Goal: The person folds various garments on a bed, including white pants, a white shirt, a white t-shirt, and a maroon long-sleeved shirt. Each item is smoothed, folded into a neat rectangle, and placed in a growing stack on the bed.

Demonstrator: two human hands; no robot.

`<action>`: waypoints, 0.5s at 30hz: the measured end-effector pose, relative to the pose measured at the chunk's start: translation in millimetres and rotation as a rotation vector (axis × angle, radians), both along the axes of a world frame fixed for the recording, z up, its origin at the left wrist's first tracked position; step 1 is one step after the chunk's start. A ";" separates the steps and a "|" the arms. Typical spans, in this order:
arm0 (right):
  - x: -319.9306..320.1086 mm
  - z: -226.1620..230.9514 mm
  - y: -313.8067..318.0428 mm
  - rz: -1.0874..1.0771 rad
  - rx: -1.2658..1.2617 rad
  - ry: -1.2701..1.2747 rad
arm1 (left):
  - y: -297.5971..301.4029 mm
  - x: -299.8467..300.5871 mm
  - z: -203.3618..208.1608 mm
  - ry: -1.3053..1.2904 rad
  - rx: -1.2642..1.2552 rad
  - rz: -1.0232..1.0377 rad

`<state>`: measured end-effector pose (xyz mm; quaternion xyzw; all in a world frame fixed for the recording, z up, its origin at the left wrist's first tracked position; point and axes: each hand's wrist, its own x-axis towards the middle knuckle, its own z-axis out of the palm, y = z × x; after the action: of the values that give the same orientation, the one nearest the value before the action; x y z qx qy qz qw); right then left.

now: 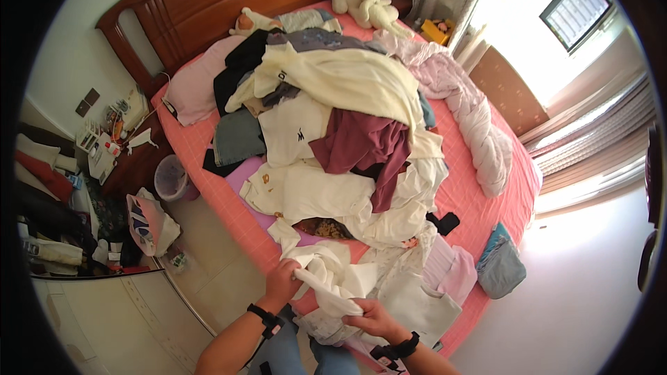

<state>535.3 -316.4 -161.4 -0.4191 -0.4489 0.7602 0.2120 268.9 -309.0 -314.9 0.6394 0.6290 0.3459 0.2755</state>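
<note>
A white garment (pixel 333 269) is stretched between my two hands at the near edge of the bed. My left hand (pixel 283 282) grips one edge of it, and my right hand (pixel 372 319) pinches the other edge lower down. Its exact kind is hard to make out in the bunched folds. Beyond it lies a large pile of clothes, with a white top (pixel 313 191), a maroon garment (pixel 365 142) and a cream sweatshirt (pixel 347 73) on it. Close to my right hand, a flat white garment (pixel 417 309) rests on the bed.
The bed has a pink sheet (pixel 504 160) and a wooden headboard (pixel 208 10). A pink quilt (pixel 479 125) lies bunched along the right side. Black socks (pixel 443 222) and a folded grey-blue bundle (pixel 501 264) lie near the right edge. A bin (pixel 174 177) and a bag (pixel 149 222) stand at left.
</note>
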 end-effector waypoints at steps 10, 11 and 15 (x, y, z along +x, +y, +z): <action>128.1 184.6 4.3 -0.278 0.305 0.013 | 139.3 22.3 279.8 0.115 0.624 -0.529; 129.7 215.2 -0.2 -0.323 0.328 -0.059 | 142.6 27.9 305.8 0.035 0.484 -0.547; 151.3 281.7 -9.1 -0.349 0.556 -0.381 | 143.2 53.3 411.2 -0.160 0.170 -0.634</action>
<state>686.6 -325.5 120.3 -0.5496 -0.5913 0.4702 0.3566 322.2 -165.8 96.3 0.7947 0.3444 0.3432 0.3635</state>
